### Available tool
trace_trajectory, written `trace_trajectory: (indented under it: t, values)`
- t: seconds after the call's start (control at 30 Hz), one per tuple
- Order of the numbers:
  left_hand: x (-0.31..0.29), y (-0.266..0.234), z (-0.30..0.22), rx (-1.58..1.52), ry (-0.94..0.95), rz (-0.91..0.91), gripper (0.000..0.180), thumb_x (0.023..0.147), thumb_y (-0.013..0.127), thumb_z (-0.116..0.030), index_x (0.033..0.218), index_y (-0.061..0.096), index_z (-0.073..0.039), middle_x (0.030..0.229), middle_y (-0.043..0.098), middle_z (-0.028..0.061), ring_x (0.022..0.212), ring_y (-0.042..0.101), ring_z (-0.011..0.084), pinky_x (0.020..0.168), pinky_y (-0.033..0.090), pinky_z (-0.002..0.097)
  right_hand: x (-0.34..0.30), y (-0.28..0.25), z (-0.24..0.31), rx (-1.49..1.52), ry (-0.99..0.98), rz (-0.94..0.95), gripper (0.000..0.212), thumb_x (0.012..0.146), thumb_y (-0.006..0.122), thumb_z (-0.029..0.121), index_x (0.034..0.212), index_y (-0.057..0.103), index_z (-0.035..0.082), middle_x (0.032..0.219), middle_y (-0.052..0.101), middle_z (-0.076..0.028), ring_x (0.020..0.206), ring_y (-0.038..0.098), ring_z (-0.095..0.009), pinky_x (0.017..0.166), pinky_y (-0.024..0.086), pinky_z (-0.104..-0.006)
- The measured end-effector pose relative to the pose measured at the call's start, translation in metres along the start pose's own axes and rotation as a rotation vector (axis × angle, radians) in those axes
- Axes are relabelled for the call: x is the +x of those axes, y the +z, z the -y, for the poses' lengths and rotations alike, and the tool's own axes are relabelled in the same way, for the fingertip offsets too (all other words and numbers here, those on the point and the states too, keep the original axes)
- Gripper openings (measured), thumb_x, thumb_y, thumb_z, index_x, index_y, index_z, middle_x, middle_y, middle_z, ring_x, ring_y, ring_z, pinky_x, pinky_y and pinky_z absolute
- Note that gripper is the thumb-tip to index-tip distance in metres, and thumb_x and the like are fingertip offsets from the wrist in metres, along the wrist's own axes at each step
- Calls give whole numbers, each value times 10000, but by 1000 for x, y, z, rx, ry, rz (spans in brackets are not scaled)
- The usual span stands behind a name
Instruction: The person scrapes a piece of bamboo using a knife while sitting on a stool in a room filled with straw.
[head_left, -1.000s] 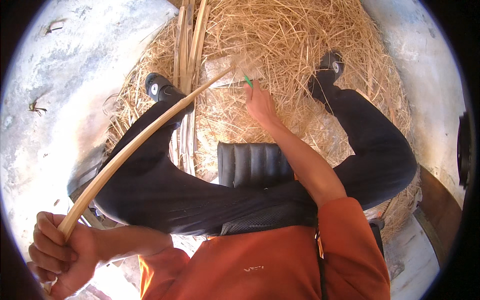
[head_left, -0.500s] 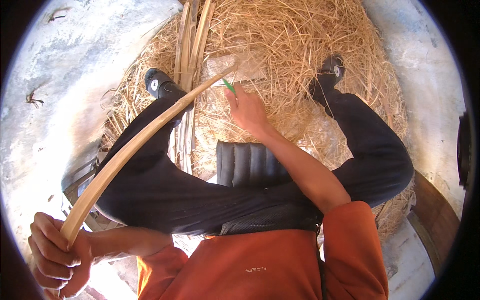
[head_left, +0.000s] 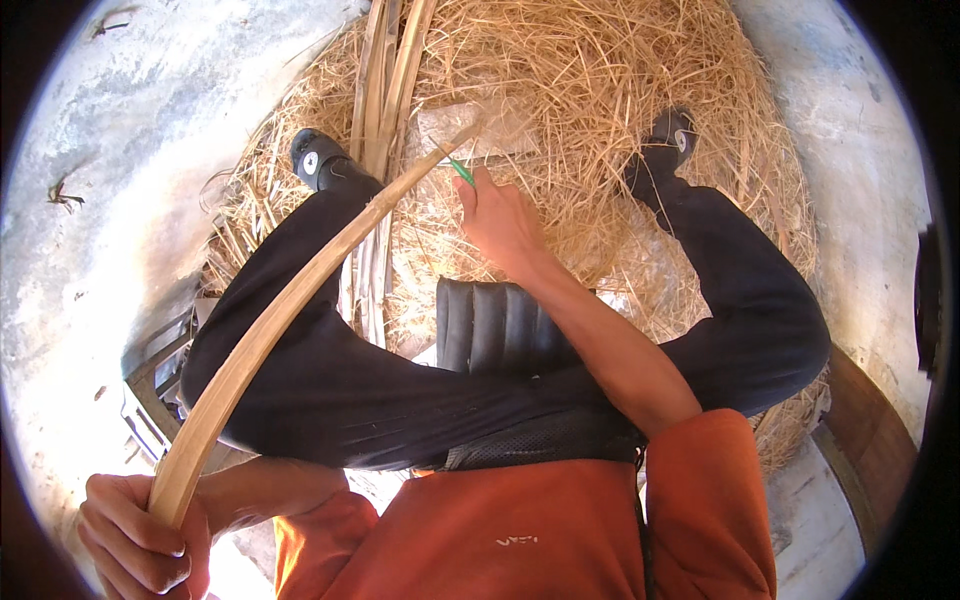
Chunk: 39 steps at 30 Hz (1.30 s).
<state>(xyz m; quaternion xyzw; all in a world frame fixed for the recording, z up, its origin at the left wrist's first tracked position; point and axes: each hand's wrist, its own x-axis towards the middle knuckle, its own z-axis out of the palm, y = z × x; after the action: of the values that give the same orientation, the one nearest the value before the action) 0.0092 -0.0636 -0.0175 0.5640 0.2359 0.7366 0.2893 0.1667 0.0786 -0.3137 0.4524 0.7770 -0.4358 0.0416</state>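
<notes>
Pale strip (head_left: 240,372) is clenched by left hand (head_left: 140,535), green-handled tool (head_left: 462,172) is grasped near strip's tip by extended right hand (head_left: 500,222), and unreadable shirt marking (head_left: 517,541) is noted right of strip.

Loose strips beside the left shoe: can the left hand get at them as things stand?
Probably not: the left hand is closed around the near end of the long wooden strip, and the left leg lies between it and the loose strips.
</notes>
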Motion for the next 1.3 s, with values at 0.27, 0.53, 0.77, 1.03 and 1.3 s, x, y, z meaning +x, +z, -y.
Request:
trace_trajectory:
  t: [0.27,0.53,0.77,1.03,1.3]
  values:
    - [1,7,-6,163,-5,92,461,943,460,-182,495,357,-212,403,334,-142,327,312,6,371,218,166,22,17,-23,-139,-30,-14,388,982,413,327,1000,545,-37,743,649,-243,725,658,-408,661,526,-499]
    - [-11,8,-7,207,-79,1,203,937,389,-182,739,407,-144,698,393,-15,644,377,116,630,270,312,23,32,-32,-23,15,-48,413,995,379,361,1045,526,-22,756,632,-275,727,640,-441,649,505,-528]
    - [8,-26,-24,226,-268,112,168,925,352,-198,969,462,-79,983,443,110,961,439,221,900,329,448,44,24,-50,1248,387,498,375,991,388,426,1000,463,59,576,458,-58,411,405,-173,395,332,-345]
    - [16,-19,-16,311,-251,95,192,907,353,-211,995,448,-69,999,416,125,973,403,232,905,318,458,23,14,-18,287,-34,-108,385,1002,307,326,1052,485,-12,857,600,-320,833,599,-460,761,444,-548]
    - [5,30,23,432,-92,12,123,888,380,-221,879,388,-98,831,340,63,773,305,177,729,259,381,22,11,-20,-17,-26,-66,364,1002,347,304,1061,493,-24,826,625,-298,826,637,-457,747,513,-526]
